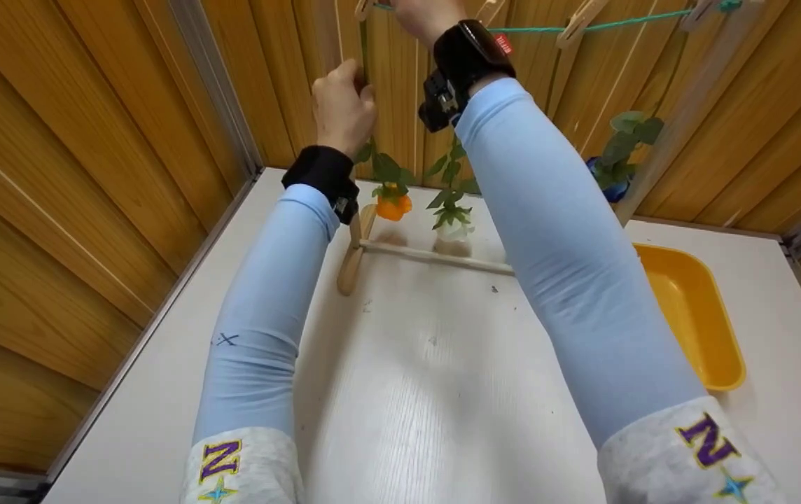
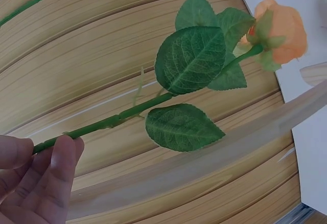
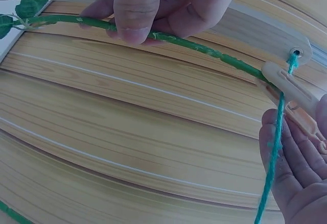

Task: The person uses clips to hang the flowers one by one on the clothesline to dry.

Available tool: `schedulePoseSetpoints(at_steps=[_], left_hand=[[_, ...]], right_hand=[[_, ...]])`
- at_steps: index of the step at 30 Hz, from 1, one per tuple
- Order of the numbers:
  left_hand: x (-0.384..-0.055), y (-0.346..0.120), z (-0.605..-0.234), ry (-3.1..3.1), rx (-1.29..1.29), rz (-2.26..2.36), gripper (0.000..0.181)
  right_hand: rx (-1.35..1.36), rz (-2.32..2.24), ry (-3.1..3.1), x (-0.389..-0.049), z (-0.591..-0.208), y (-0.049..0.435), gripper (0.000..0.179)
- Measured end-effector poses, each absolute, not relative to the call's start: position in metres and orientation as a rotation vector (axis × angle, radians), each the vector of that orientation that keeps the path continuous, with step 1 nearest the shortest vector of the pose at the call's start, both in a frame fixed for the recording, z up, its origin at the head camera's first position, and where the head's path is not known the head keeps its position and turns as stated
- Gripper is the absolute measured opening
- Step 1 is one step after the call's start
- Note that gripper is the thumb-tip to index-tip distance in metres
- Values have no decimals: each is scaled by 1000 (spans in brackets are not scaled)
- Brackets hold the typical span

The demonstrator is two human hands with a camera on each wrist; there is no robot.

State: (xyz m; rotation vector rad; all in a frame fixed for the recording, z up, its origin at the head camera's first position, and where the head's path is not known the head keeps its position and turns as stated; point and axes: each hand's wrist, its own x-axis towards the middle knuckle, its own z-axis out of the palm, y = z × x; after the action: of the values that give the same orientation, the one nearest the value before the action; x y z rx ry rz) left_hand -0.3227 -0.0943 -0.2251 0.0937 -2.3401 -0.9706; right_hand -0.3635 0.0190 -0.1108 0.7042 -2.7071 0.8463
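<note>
An orange rose point(image 2: 283, 32) hangs head-down; its green stem point(image 2: 117, 117) is pinched between the thumb and fingers of my left hand point(image 1: 344, 105). Higher up, the stem's end meets a wooden clothespin point(image 3: 291, 88) on the teal cord point(image 3: 276, 152), close to where that cord is knotted to the wooden post. My right hand point(image 3: 301, 175) holds this clothespin's handles, thumb on one side and fingers on the other. In the head view the right hand is partly cut off by the top edge. Whether the jaws press fully on the stem cannot be told.
A white rose point(image 1: 453, 227) and a blue flower point(image 1: 614, 185) also hang head-down. Other clothespins point(image 1: 581, 22) sit along the cord. The wooden rack's foot point(image 1: 350, 271) and lower bar point(image 1: 435, 257) stand on the white table, with a yellow basin point(image 1: 726, 350) at right.
</note>
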Motion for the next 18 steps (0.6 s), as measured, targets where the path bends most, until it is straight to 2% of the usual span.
schedulePoseSetpoints(at_steps=[8,18], left_hand=[[-323,-94,-226,-2336,79,-989,19],[-325,-92,-228,-2336,77,-983,19]], right_hand=[[729,798,-2719,-364,-110,19,43],[777,780,-2696,-366,-109,20,50]])
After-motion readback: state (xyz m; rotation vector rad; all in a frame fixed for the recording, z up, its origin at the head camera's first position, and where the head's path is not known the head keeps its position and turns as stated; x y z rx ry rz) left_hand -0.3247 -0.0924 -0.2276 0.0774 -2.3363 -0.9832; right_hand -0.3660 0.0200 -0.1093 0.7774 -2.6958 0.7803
